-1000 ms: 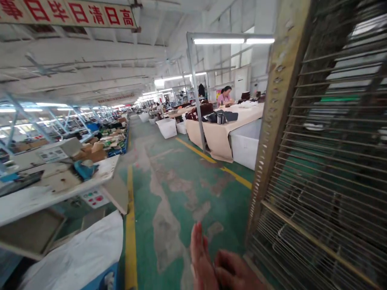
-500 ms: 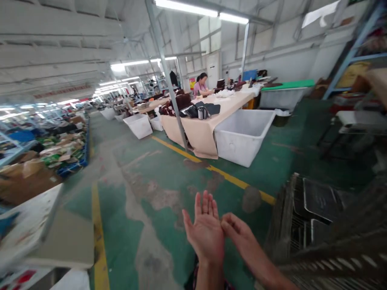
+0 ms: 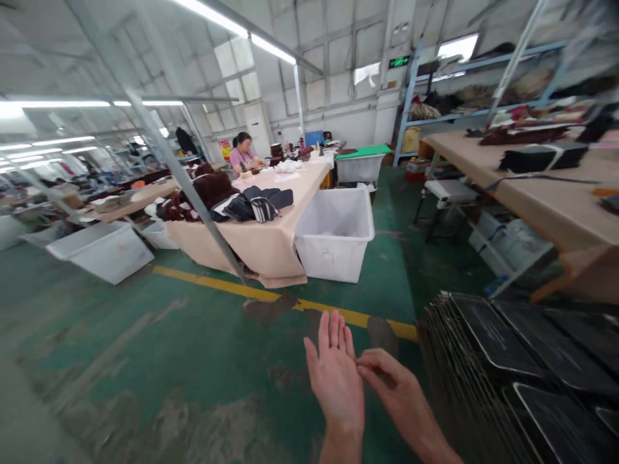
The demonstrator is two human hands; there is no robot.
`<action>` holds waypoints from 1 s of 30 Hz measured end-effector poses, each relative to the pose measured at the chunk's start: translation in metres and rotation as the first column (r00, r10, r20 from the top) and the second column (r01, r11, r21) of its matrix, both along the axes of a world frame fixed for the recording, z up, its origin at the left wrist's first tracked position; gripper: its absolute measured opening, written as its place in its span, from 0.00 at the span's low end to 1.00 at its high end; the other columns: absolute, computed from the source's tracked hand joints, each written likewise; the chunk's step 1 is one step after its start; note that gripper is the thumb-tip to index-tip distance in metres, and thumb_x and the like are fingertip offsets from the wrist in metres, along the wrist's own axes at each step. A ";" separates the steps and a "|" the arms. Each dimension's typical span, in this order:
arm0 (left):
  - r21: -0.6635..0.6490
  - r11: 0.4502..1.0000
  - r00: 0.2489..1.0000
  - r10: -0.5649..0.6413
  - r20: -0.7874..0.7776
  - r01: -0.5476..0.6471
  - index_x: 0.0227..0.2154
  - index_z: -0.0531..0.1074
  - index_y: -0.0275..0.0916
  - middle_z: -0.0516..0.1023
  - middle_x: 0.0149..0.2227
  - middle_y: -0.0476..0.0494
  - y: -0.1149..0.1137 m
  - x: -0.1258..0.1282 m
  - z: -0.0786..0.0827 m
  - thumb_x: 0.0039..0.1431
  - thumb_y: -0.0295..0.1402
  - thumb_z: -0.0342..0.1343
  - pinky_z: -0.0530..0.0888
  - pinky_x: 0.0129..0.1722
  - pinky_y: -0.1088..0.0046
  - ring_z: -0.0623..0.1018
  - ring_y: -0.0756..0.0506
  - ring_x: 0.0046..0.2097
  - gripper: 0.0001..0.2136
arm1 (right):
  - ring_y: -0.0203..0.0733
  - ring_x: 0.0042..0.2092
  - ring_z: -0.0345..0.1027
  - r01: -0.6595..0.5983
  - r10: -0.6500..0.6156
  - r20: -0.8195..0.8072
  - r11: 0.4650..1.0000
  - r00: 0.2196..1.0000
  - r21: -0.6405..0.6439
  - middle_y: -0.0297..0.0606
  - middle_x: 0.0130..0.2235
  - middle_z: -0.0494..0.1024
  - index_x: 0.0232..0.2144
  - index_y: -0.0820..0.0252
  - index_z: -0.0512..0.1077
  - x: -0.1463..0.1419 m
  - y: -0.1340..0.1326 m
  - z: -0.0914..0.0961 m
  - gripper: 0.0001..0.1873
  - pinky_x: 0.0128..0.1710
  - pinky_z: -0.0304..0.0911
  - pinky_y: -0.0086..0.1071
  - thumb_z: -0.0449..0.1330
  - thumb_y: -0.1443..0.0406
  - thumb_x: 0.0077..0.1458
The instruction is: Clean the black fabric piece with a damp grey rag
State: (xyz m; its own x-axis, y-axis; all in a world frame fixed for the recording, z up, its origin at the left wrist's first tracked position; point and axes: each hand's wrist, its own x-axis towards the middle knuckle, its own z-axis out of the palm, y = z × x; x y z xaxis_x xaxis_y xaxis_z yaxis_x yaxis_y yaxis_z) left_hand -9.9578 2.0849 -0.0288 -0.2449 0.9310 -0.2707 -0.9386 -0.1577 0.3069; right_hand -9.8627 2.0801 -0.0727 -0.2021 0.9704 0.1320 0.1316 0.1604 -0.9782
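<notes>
My left hand (image 3: 336, 380) is raised in front of me over the green floor, palm up, fingers straight and together, with a ring on one finger. My right hand (image 3: 394, 393) sits just to its right, fingers curled, its fingertips touching the edge of my left palm. Neither hand holds anything that I can see. A stack of dark wire trays (image 3: 517, 367) lies at my lower right, close to my right forearm.
A white plastic bin (image 3: 336, 235) stands beside a cloth-covered table (image 3: 271, 241) with dark goods (image 3: 251, 205) on it. A person in pink (image 3: 242, 154) sits at its far end. Another bin (image 3: 104, 251) is at left, a second table (image 3: 536, 193) and shelving (image 3: 464, 96) at right. A yellow line (image 3: 271, 295) crosses the floor.
My view has swung to the right: the wire rack and left benches have left the frame, and the right table and shelving have come in. My hands stay together, slightly lower.
</notes>
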 end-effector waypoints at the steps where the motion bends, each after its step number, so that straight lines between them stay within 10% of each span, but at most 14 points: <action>1: 0.006 0.999 0.999 -0.045 -0.019 0.046 0.52 0.62 0.33 0.62 0.57 0.33 0.033 0.001 0.000 0.55 0.50 0.44 0.56 0.60 0.67 0.62 0.43 0.59 0.29 | 0.38 0.37 0.63 0.060 -0.062 0.032 0.997 0.998 0.041 0.34 0.32 0.69 0.26 0.58 0.68 -0.001 0.027 -0.001 0.10 0.37 0.57 0.29 0.54 0.59 0.54; 8: 0.046 0.953 0.943 -0.287 -0.169 0.299 0.49 0.67 0.37 0.59 0.59 0.39 0.246 0.054 -0.025 0.54 0.48 0.47 0.54 0.61 0.69 0.57 0.45 0.61 0.25 | 0.35 0.28 0.59 0.366 -0.405 0.193 0.907 0.893 0.208 0.32 0.26 0.65 0.24 0.58 0.61 0.034 0.219 -0.028 0.13 0.28 0.56 0.27 0.45 0.61 0.59; 15: 0.048 0.902 0.872 -0.400 -0.283 0.430 0.53 0.61 0.36 0.56 0.61 0.38 0.463 0.170 -0.029 0.57 0.47 0.42 0.53 0.61 0.69 0.58 0.46 0.61 0.25 | 0.38 0.30 0.57 0.483 -0.489 0.124 0.872 0.864 0.075 0.33 0.26 0.63 0.24 0.57 0.58 0.137 0.420 -0.026 0.15 0.31 0.54 0.32 0.43 0.57 0.59; 20: -0.026 0.846 0.844 -0.532 -0.061 0.532 0.57 0.53 0.32 0.56 0.60 0.32 0.633 0.226 -0.008 0.55 0.51 0.42 0.58 0.59 0.65 0.60 0.42 0.59 0.33 | 0.36 0.30 0.54 0.388 -0.409 -0.136 0.908 0.902 -0.158 0.30 0.26 0.59 0.24 0.58 0.58 0.206 0.553 0.006 0.17 0.31 0.52 0.30 0.45 0.54 0.59; 25: 0.158 0.746 0.730 -0.666 0.152 0.647 0.59 0.49 0.33 0.56 0.60 0.31 0.784 0.258 -0.009 0.57 0.52 0.38 0.64 0.56 0.62 0.59 0.38 0.60 0.33 | 0.35 0.29 0.52 0.376 -0.536 -0.468 0.838 0.703 -0.394 0.29 0.25 0.58 0.24 0.58 0.59 0.263 0.694 0.005 0.17 0.31 0.52 0.30 0.51 0.52 0.55; 30: 0.216 0.656 0.621 -0.755 0.210 0.724 0.59 0.48 0.33 0.55 0.60 0.32 0.931 0.309 -0.022 0.57 0.51 0.37 0.63 0.56 0.61 0.58 0.38 0.60 0.33 | 0.34 0.25 0.52 0.517 -0.648 -0.460 0.762 0.607 -0.390 0.29 0.22 0.58 0.19 0.58 0.55 0.311 0.836 -0.007 0.21 0.28 0.50 0.30 0.50 0.51 0.55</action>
